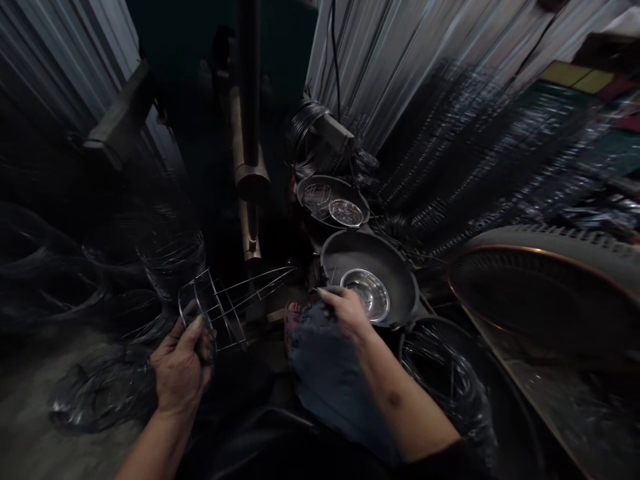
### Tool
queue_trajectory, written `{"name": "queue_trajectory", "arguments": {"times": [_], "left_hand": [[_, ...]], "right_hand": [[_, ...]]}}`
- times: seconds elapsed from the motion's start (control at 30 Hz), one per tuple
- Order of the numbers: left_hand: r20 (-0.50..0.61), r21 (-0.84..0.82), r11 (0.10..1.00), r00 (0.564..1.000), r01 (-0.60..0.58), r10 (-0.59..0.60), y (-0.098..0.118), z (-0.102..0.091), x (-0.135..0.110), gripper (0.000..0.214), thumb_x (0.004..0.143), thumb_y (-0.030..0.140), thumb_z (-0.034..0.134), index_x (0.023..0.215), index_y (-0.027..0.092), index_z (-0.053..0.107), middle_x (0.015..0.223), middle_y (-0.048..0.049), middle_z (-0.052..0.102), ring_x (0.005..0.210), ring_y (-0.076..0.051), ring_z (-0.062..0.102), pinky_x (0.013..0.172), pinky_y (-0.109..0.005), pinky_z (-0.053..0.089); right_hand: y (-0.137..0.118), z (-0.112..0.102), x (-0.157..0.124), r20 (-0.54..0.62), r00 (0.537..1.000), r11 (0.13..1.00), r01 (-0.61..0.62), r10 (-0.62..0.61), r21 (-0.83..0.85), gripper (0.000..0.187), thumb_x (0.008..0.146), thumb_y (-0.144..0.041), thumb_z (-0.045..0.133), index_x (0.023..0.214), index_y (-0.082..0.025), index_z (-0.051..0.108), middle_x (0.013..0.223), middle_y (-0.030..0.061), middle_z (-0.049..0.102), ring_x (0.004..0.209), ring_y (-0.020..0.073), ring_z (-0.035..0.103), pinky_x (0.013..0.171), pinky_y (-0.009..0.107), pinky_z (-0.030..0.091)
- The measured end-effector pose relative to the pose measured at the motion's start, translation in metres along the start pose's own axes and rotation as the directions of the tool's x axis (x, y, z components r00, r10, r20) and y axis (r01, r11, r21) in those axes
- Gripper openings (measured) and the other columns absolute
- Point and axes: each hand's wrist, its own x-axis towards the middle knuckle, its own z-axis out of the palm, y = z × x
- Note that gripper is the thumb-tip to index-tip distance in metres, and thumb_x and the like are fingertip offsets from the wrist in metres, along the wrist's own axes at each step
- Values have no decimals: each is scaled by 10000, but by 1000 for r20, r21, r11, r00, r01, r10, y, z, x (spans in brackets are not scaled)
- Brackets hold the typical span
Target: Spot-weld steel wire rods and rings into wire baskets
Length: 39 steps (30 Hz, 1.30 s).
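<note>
Holding wire frame [231, 309] by its ringed end: left hand [181, 363], fingers wrapped around it. Frame up in air, pointing forward. Right hand [346, 309] near shiny metal bowl [371, 293] in dark round pan [395, 267]; fingers bent, cannot tell if holding anything.

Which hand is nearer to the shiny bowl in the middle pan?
Right. The right hand is by the left edge of the bowl, overlapping it in view; contact is unclear. The left hand, holding a wire frame, is well left of the bowl.
</note>
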Motion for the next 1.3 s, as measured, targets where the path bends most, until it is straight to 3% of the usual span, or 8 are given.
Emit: {"name": "queue_trajectory", "arguments": {"times": [0.07, 0.13, 0.27, 0.5, 0.67, 0.9, 1.3], "left_hand": [[7, -11, 1000, 1000, 14, -14, 2, 3, -1, 440, 617, 357, 790, 1016, 189, 711, 476, 75, 474, 390, -51, 383, 397, -174, 344], [10, -20, 1000, 1000, 10, -10, 4, 4, -1, 441, 616, 359, 790, 1014, 187, 712, 479, 73, 473, 394, -50, 378, 389, -169, 326], [-18, 29, 999, 999, -41, 42, 9, 5, 0, 452, 672, 388, 755, 1078, 197, 702, 466, 71, 461, 390, -54, 362, 366, -168, 288], [12, -29, 998, 998, -56, 56, 10, 7, 15, 448, 675, 350, 770, 1095, 209, 704, 489, 73, 465, 429, -39, 398, 434, -148, 363], [-10, -82, 997, 1000, -14, 13, 6, 9, 27, 477, 628, 347, 800, 1078, 212, 713, 599, 38, 571, 520, -59, 512, 494, -149, 428], [39, -63, 997, 998, -54, 56, 18, 24, 35, 472, 668, 368, 775, 1108, 214, 702, 504, 68, 458, 444, -47, 412, 444, -150, 375], [58, -84, 995, 996, -59, 64, 27, 34, 40, 437, 673, 357, 762, 1075, 194, 711, 489, 67, 459, 405, -41, 362, 384, -141, 302]], "right_hand": [[-12, 41, 1, 212, 975, 973, -108, 64, 202, 388, 497, -421, 806, 690, -138, 625, 535, -5, 589, 412, 98, 489, 366, 191, 293], [-18, 72, -1, 334, 939, 929, -191, 79, 318, 382, 478, -361, 833, 702, -133, 625, 565, 8, 621, 433, 103, 527, 365, 179, 321], [-23, 101, -8, 431, 900, 870, -262, 64, 417, 340, 492, -303, 856, 679, -125, 635, 583, 20, 651, 447, 101, 553, 363, 162, 354], [-30, 112, -12, 394, 919, 850, -231, 30, 473, 381, 465, -329, 891, 652, -123, 630, 576, 27, 657, 413, 88, 529, 341, 155, 341], [-33, 120, -9, 331, 944, 851, -168, -7, 497, 391, 458, -327, 894, 658, -142, 612, 568, 21, 655, 393, 90, 503, 334, 167, 324], [-43, 130, 4, 287, 956, 851, -98, -65, 517, 330, 499, -283, 864, 647, -134, 609, 555, 20, 641, 403, 86, 500, 358, 169, 323], [-52, 139, 13, 258, 964, 839, -91, -60, 537, 244, 603, -224, 812, 679, -131, 600, 563, 15, 635, 418, 79, 500, 373, 173, 311]]}}
